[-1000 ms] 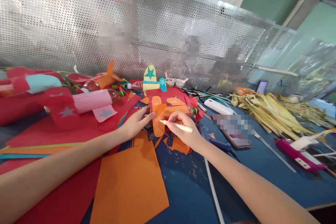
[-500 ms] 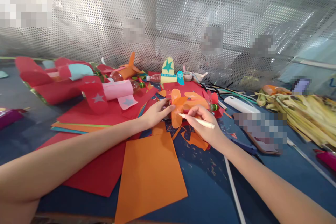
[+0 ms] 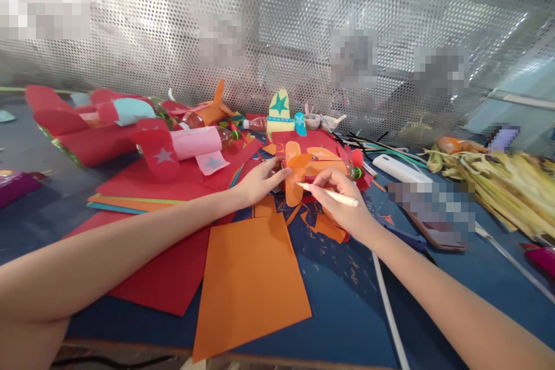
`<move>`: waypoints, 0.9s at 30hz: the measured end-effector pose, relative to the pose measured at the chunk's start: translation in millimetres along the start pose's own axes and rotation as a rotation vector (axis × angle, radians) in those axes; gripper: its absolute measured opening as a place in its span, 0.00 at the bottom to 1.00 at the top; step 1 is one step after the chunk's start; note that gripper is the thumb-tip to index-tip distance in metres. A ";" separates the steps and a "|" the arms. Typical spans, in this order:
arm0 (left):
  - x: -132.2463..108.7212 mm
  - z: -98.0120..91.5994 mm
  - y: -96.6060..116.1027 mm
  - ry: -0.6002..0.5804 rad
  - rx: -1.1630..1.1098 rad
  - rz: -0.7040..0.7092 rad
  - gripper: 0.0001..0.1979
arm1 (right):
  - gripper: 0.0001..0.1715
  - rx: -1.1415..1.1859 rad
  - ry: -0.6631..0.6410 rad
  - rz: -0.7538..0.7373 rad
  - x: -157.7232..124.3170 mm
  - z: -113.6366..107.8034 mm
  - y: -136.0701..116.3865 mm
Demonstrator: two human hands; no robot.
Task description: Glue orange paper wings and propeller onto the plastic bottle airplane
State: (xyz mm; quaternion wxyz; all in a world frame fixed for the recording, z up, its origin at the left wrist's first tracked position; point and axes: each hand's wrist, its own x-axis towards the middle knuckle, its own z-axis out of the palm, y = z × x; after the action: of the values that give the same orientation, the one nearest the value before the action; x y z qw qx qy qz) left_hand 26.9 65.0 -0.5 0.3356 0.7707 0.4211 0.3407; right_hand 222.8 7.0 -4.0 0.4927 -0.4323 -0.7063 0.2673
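My left hand (image 3: 259, 180) holds the left end of a toy plane made from a plastic bottle wrapped in orange paper (image 3: 323, 169). Its thumb and fingers close about that end, near the plane's rounded orange wing (image 3: 293, 193). A white pen (image 3: 342, 198) is pinched in my right hand (image 3: 347, 208), its tip at the wing's surface. Whether it touches, I cannot tell. The bottle's green cap (image 3: 356, 173) shows at the right end. Pale star shapes mark the orange paper. Under my wrists and before the plane lie an orange sheet (image 3: 251, 283) and orange scraps (image 3: 327, 227).
Red sheets (image 3: 160, 277) and other paper bottle planes (image 3: 197, 143) lie left. A yellow plane with a green star (image 3: 280, 107) stands behind, before a perforated metal screen (image 3: 290, 23). On the right are a phone (image 3: 433, 225), a white glue gun (image 3: 401, 170) and dried husks (image 3: 498, 179).
The camera view has shifted slightly. Both hands stay at the orange plane, and the pen tip remains by the same wing with hardly any movement.
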 end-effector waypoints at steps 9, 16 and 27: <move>-0.4 -0.3 -0.6 0.010 0.004 -0.002 0.27 | 0.13 0.003 0.001 0.013 -0.2 0.1 -0.3; -0.6 -0.4 0.8 0.002 0.004 -0.025 0.32 | 0.12 -0.001 0.012 0.017 -0.8 -0.6 1.2; 0.3 0.4 0.4 -0.012 0.001 -0.010 0.31 | 0.13 0.017 0.027 0.023 -1.2 -0.5 3.5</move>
State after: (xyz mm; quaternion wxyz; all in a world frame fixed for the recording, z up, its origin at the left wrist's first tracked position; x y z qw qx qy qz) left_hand 27.5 65.1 -0.3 0.3392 0.7708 0.4231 0.3344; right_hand 224.6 7.5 -7.2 0.5028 -0.4398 -0.6923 0.2729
